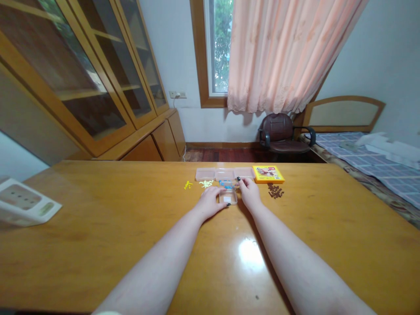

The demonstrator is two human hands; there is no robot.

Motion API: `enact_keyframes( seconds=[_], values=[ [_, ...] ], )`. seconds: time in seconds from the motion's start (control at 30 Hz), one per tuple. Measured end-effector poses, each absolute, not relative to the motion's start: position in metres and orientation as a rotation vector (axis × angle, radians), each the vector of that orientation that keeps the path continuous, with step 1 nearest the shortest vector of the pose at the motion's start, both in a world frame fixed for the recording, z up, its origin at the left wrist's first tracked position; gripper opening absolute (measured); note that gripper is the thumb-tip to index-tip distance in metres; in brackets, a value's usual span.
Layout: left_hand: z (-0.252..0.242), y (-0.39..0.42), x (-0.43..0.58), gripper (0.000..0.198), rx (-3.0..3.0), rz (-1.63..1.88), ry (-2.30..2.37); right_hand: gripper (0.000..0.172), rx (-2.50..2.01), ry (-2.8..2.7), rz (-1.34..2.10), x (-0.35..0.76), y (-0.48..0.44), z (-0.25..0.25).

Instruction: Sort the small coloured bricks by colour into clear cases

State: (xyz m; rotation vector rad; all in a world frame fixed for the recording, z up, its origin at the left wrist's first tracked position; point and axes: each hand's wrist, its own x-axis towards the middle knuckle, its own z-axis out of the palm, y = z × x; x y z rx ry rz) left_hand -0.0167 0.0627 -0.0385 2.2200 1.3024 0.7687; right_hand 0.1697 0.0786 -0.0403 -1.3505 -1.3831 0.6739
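A small clear plastic box (231, 197) with a white piece inside stands on the table, its lid raised at the back. My left hand (210, 202) grips the box from the left, thumb at its front edge. My right hand (248, 193) is closed in a pinch beside the lid's right side; what its fingers hold, if anything, is too small to name. Blue pieces (225, 183) show behind or through the lid. Pale green pieces (206, 183) and yellow pieces (188, 185) lie to the left, and a pile of brown pieces (275, 191) to the right.
Clear trays (205, 174) stand in a row along the far side of the wooden table (138, 245), beside a yellow box (268, 174). A white device (28, 202) is at the left edge. Beyond the table are a chair (278, 131) and a bed (374, 148).
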Motion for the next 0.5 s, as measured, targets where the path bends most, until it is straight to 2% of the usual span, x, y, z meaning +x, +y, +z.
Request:
enact_keyframes(
  seconds=[0.4,0.5],
  values=[
    [-0.0376,0.0607,-0.0158,0.054,2.274,0.7,1.387,0.032,-1.37,-1.391,0.641,0.1704,0.0808,-0.0446],
    [-0.035,0.0613,-0.0174,0.043,2.272,0.83,1.422,0.033,-1.352,-1.371,0.659,0.1707,0.0812,-0.0455]
  ],
)
